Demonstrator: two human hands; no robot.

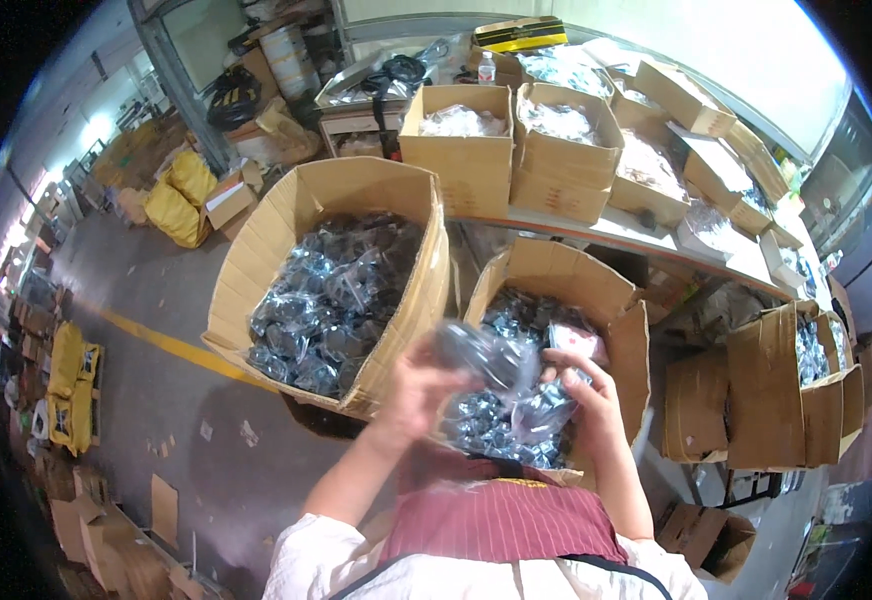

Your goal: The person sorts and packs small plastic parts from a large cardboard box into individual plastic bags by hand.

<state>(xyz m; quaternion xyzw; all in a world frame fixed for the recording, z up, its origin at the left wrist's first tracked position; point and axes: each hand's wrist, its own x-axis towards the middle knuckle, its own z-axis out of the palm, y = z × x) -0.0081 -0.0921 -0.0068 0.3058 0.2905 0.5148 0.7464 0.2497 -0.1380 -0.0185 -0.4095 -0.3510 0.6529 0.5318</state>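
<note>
Nearest, a maroon striped apron (506, 520). Above the smaller carton (561, 266) of glossy bagged pieces (496, 425), a dark bagged item (488, 360) (blurred) held in the left hand (418, 390); fingers curled on the right hand (586, 390), grip impossible to tell. Leftward, a larger carton (411, 325), heaped with dark bagged pieces (331, 305). Behind, open cartons (456, 175) of clear packets (462, 122).

Grey floor (146, 290) and bright white lights (101, 128), reaching deep to the left.
A yellow line (181, 352) crosses the floor at an angle. A grey metal post (188, 90) stands at the upper left; a long, crowded bench (751, 260) runs along the back, in front of a pale panel (756, 60) that glares almost white toward the right.
</note>
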